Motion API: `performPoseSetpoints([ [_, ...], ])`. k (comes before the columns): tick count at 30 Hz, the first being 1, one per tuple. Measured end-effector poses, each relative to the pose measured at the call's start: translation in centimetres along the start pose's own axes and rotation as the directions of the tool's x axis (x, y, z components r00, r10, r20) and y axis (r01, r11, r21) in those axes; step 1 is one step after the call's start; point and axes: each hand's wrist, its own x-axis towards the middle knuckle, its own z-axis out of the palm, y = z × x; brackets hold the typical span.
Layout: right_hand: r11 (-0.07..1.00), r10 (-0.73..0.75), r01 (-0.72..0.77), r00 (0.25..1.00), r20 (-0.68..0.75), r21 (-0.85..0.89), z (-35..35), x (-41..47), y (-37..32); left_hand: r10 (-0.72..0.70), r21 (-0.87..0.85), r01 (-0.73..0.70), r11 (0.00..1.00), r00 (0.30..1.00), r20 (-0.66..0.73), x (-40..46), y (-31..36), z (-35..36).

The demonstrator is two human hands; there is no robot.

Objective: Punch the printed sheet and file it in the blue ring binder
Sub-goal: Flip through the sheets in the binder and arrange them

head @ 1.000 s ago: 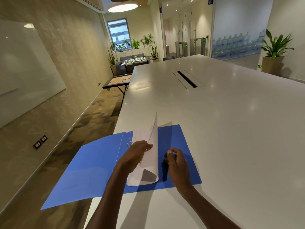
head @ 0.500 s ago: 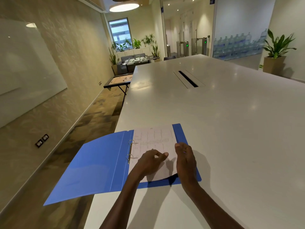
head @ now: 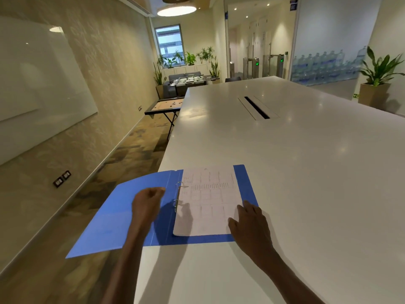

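Head view: white table (head: 295,172) extending far ahead and to the right, near-left edge running from the foreground toward the far corner, with carpeted floor (head: 122,163) open beside it on the left. Cable slot (head: 256,107) recessed well ahead on the tabletop. Blue ring binder (head: 122,218) lying open at the left table edge, its left cover overhanging the edge above the floor, its right cover flat on the tabletop. Left hand (head: 146,204) above the left cover, fingers curled inward into a loose fist, nothing visible in its grasp; contact with the cover not determinable. Right hand (head: 247,224) at the lower right corner of the printed sheet (head: 208,200), fingers extended and flat, resting on the sheet edge and the cover beneath. Printed sheet lying flat on the right cover, left margin at the two metal rings (head: 178,194), blue border visible along the right and near sides; ring closure not determinable. Folding game board table (head: 164,106) beyond on the floor, whiteboard (head: 39,84) on the left wall, potted plant (head: 377,82) at far right.
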Motion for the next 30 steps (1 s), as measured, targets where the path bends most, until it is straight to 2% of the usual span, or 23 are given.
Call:
performPoseSetpoints([
  [4, 0.999, -0.026, 0.025, 1.0, -0.006, -0.038, 0.2, -0.3, 0.1, -0.161, -0.04, 0.157, 0.987, 0.969, -0.185, 0.8, -3.1, -3.9],
  [7, 0.998, -0.022, 0.022, 1.0, 0.0, -0.055, 0.2, -0.4, 0.0, -0.32, -0.062, 0.315, 0.947, 0.906, -0.278, 0.8, -5.1, -5.8],
  [10, 0.998, -0.008, 0.007, 1.0, -0.01, -0.062, 0.2, -0.5, -0.1, -0.488, -0.044, 0.505, 0.862, 0.803, -0.342, 1.6, -7.0, -6.6],
  [13, 0.995, -0.014, 0.013, 1.0, -0.01, -0.096, 0.3, -0.5, -0.1, -0.633, -0.201, 0.604, 0.771, 0.694, -0.342, 1.0, -6.3, -7.1],
  [16, 0.992, -0.026, 0.024, 1.0, -0.014, -0.122, 0.4, -0.5, 0.1, -0.687, -0.441, 0.547, 0.711, 0.674, -0.271, 0.6, -5.6, -7.6],
  [18, 0.988, -0.04, 0.037, 0.999, -0.021, -0.148, 0.5, -0.5, 0.1, -0.731, -0.636, 0.478, 0.606, 0.65, -0.208, 1.0, -5.8, -8.0],
  [19, 0.987, -0.043, 0.04, 0.999, -0.019, -0.155, 0.5, -0.5, 0.0, -0.74, -0.681, 0.453, 0.575, 0.643, -0.198, 1.3, -6.1, -8.0],
  [22, 0.987, -0.036, 0.033, 0.999, -0.018, -0.158, 0.6, -0.5, -0.1, -0.7, -0.68, 0.373, 0.631, 0.651, -0.293, 1.5, -6.2, -8.2],
  [24, 0.987, -0.036, 0.031, 0.999, -0.03, -0.159, 0.6, -0.5, -0.1, -0.639, -0.655, 0.269, 0.706, 0.64, -0.427, 1.0, -5.4, -8.0],
  [27, 0.987, -0.046, 0.038, 0.998, -0.048, -0.157, 0.6, -0.6, -0.2, -0.467, -0.59, 0.03, 0.807, 0.645, -0.605, -0.7, -2.8, -7.3],
  [30, 0.99, -0.035, 0.027, 0.998, -0.055, -0.14, 0.6, -0.5, -0.2, -0.336, -0.585, -0.234, 0.777, 0.631, -0.699, -2.7, 0.5, -6.3],
])
